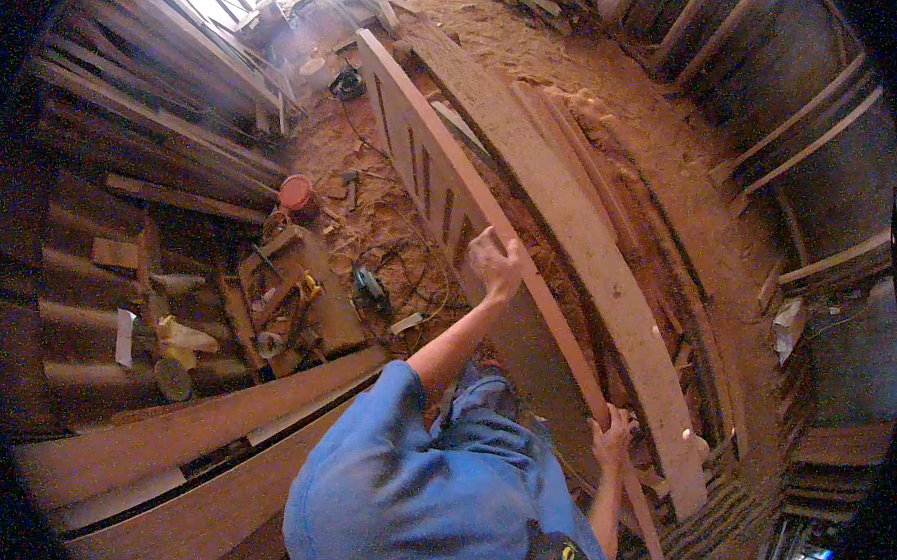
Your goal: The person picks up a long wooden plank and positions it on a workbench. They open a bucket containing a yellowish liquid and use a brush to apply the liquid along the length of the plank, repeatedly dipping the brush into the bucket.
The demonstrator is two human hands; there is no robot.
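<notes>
A long, brown, slotted wooden panel (527, 327) stood on edge beside a long, pale wooden plank (588, 269). The left grip (496, 265) held the panel's upper edge; the right grip (612, 435) held that edge nearer its lower-picture end.

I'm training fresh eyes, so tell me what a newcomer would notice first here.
Probably the long slotted wooden panel slanting through the middle, with the left hand and, nearer the person, the right hand on its upper edge. Next, the blue shirt at lower centre. The round red object also stands out, left of the panel.
</notes>
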